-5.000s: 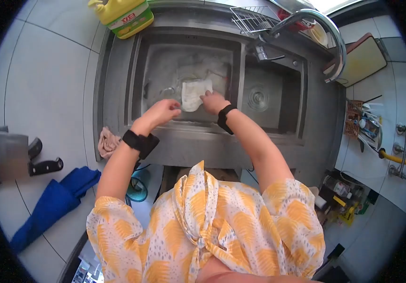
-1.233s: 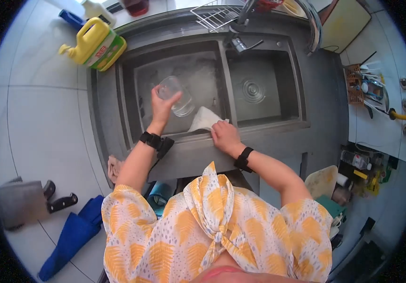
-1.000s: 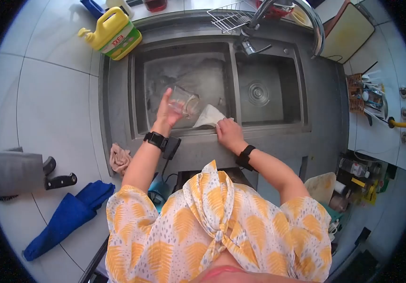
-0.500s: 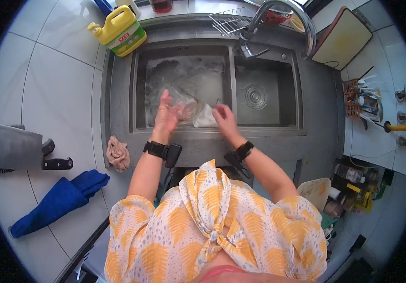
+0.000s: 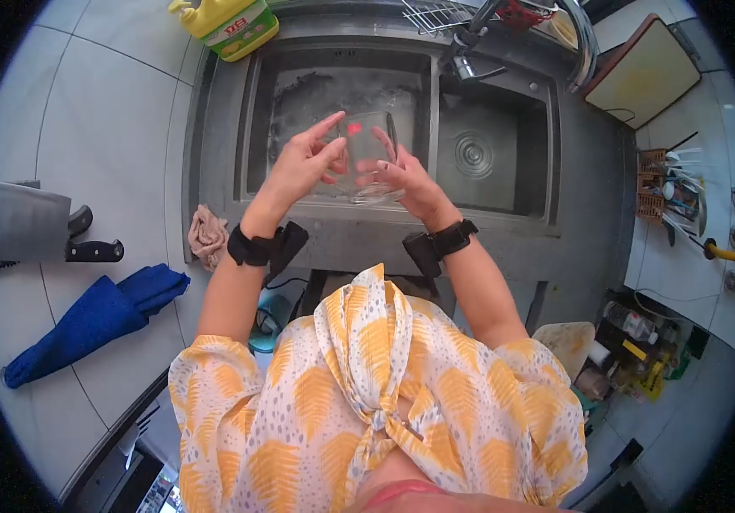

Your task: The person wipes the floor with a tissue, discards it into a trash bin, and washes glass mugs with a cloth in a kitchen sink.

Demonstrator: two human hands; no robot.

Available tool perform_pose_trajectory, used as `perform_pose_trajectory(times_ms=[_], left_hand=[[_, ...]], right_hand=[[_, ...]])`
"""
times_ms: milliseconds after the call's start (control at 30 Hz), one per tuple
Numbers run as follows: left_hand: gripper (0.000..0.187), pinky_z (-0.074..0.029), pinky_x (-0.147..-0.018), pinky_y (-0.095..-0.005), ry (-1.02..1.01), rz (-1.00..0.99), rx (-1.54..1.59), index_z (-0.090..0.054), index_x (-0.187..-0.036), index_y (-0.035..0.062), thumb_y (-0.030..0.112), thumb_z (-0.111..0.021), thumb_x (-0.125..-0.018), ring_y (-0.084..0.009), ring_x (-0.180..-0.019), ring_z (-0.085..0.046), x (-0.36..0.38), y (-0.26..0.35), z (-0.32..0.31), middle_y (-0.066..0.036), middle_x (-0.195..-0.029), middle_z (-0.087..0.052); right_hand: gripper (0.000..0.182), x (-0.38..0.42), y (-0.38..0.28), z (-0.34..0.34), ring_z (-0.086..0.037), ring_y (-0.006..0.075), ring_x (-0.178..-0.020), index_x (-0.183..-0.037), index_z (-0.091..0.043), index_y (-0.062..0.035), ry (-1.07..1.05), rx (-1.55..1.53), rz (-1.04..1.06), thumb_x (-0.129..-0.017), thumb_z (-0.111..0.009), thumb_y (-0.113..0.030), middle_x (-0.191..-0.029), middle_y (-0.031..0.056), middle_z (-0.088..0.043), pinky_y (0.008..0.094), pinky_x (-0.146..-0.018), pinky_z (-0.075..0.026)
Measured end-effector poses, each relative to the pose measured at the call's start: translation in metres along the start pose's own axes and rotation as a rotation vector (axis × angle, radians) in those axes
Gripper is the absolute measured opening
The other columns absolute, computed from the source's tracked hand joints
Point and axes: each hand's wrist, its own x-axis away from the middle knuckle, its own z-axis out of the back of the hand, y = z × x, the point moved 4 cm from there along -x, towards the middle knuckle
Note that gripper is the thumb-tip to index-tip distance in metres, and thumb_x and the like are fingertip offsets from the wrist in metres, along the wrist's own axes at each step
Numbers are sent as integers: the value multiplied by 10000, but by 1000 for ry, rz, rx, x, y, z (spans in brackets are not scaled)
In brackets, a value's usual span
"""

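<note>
Holds a clear glass upside down or tilted, cannot tell which, over the near part of the larger, left basin. Grips it with the right hand, closed around its right side. Holds the left hand half open at the glass's left side, with forefinger outstretched; cannot tell whether touching. Has a pink cloth near the left wrist, and a yellow jug beyond.

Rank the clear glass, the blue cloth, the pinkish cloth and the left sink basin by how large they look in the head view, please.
1. Left sink basin
2. Blue cloth
3. Clear glass, partly covered by the right hand
4. Pinkish cloth
</note>
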Motion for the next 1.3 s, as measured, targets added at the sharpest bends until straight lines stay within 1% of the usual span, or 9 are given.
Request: perform_pose_trajectory(times_ms=[67, 200, 267, 300, 367, 567, 800, 1167, 1300], left_hand=[[486, -479, -537, -273, 60, 139, -239, -508, -1206, 88, 337, -614, -802, -115, -698, -588, 1, 13, 2, -61, -781, -599], [416, -479, -590, -301, 127, 45, -820, -588, -1093, 73, 315, -649, -760, -163, -756, -601, 2, 37, 0, -96, -848, -606], [231, -460, -723, -298, 205, -559, -1011, -621, -937, 25, 169, -652, -759, -166, -816, -577, 7, 49, -5, -95, -989, -597], [231, -460, -723, -298, 206, -554, -1008, -621, -937, 25, 169, -652, -759, -166, -816, -577, 8, 48, -7, -95, -989, -597], [179, -424, -834, -319, -121, -354, -382, -613, -857, 30, 136, -675, -727, -213, -933, -553, 8, 41, -15, -118, -1049, -580], [191, -415, -883, -354, -331, -631, -568, -597, -851, 27, 30, -661, -671, -249, -1058, -510, 37, 52, -27, -101, -1074, -579], [185, -408, -891, -359, -349, -493, -468, -591, -855, 27, 34, -624, -674, -235, -1056, -509, 36, 36, -24, -95, -1102, -572], [183, -389, -736, -271, -239, -417, -273, -534, -825, 0, 142, -600, -731, -145, -817, -478, 27, 23, -25, -44, -853, -521], [155, -376, -734, -262, -214, -338, -476, -524, -796, -9, 118, -561, -715, -150, -801, -472, 34, 31, -31, -48, -815, -506]], right_hand=[[825, 1, -1, -1, -592, 226, -926, -1388, -117, -83, -34, -66, -2, -779, -641, -271, -1074, 140, -549, 337, -761, -495], [823, 8, 0, -6, -576, 194, -911, -1382, -149, -76, -92, -113, -46, -766, -666, -252, -1071, 106, -544, 316, -778, -464], [834, 11, -2, -7, -570, 191, -917, -1382, -156, -81, -91, -113, -43, -751, -682, -223, -1063, 94, -544, 312, -790, -461], [878, 13, -6, -7, -551, 192, -955, -1383, -157, -84, -72, -63, 54, -712, -715, -183, -1084, 90, -529, 319, -814, -455], [925, 18, -10, -9, -532, 192, -992, -1383, -158, -88, -54, -12, 148, -672, -748, -143, -1105, 86, -514, 325, -839, -449], [1045, 48, -17, -9, -467, 198, -1088, -1385, -165, -88, 8, 439, 422, -569, -818, -112, -1201, 92, -439, 347, -932, -391], [1000, 57, -14, -16, -464, 201, -1097, -1370, -201, -82, 7, 384, 332, -582, -815, -127, -1190, 92, -448, 341, -927, -392], [901, 54, -2, -23, -487, 202, -1056, -1348, -238, -75, -20, 41, 170, -623, -771, -102, -1174, 92, -462, 321, -867, -420], [879, 54, -1, -25, -493, 199, -1038, -1340, -235, -62, 2, 80, 168, -631, -754, -77, -1164, 98, -465, 323, -892, -400]])
